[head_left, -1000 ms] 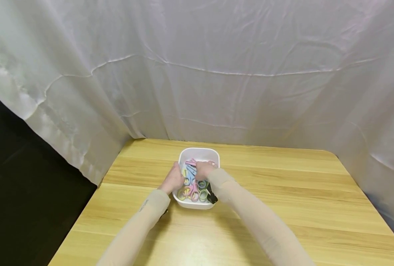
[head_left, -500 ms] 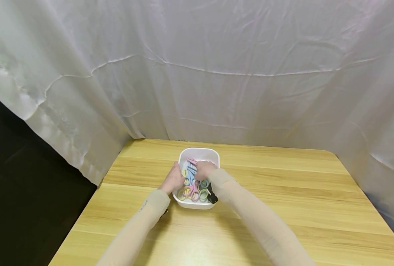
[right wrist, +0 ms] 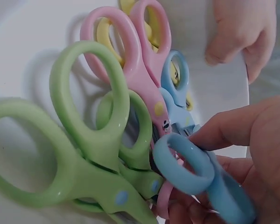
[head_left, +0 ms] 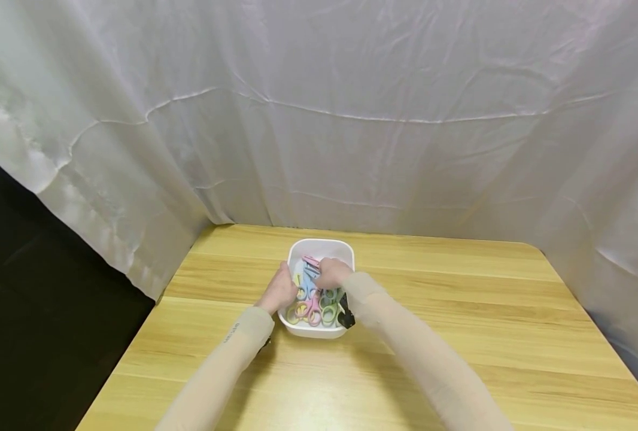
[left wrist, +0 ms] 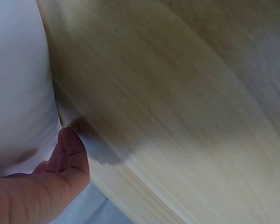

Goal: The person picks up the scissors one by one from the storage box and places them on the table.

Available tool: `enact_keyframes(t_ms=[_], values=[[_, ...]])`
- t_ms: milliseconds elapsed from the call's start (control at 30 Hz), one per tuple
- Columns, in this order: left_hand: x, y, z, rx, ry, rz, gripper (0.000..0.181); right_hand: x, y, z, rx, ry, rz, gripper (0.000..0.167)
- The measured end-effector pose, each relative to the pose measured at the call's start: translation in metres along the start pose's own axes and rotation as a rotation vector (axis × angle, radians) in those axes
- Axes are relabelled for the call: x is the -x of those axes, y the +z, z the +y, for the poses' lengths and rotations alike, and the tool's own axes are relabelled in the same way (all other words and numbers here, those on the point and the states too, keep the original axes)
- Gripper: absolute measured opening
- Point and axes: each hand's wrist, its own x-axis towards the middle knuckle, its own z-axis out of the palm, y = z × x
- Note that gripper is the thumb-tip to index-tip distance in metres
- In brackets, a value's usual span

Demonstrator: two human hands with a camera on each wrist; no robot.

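A white plastic bin (head_left: pixel 321 247) holds several pairs of scissors. My left hand (head_left: pixel 280 292) grips its left wall, with the thumb inside and the fingers outside against the wall (left wrist: pixel 21 84). Inside the bin, my right hand (head_left: pixel 332 274) pinches a pair of blue scissors (right wrist: pixel 191 179) by thumb and fingers. In the right wrist view, big green scissors (right wrist: pixel 95 144) lie beside it, and pink scissors (right wrist: pixel 142 88) rest over yellow handles (right wrist: pixel 102 35). Another light-blue pair (right wrist: pixel 178 114) lies behind. A pink loop (right wrist: pixel 163 200) shows by my right fingers. Most blades are hidden.
The bin stands on a wood-grain table (head_left: pixel 459 299) near its back edge. A pale grey curtain (head_left: pixel 362 155) hangs behind and at the sides. Dark cloth or floor (head_left: pixel 39 311) lies beyond the table's left edge.
The pink scissors at the back and the green handles under my right hand have shifted slightly. My right hand has moved only a little; my left hand keeps its grip on the bin.
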Motion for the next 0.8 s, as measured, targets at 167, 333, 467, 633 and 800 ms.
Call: enact_keyframes(t_ms=[167,333,467,633,800], values=[[0.000,0.000,0.000,0.010,-0.018,-0.002,0.068,0.002,-0.002,0.006,-0.076,-0.009,0.015,0.015],[-0.001,0.000,-0.001,0.004,-0.021,-0.005,0.069,0.002,0.001,0.012,-0.110,-0.039,0.024,0.013],[0.000,0.000,-0.001,-0.037,0.010,0.008,0.067,0.000,0.002,0.016,-0.084,-0.092,0.037,0.017],[0.002,-0.001,0.000,-0.060,0.028,0.017,0.064,0.002,0.002,0.020,-0.071,-0.168,0.065,0.030],[0.003,-0.001,0.001,-0.040,0.019,0.012,0.065,0.007,0.003,0.023,-0.099,-0.234,0.072,0.031]])
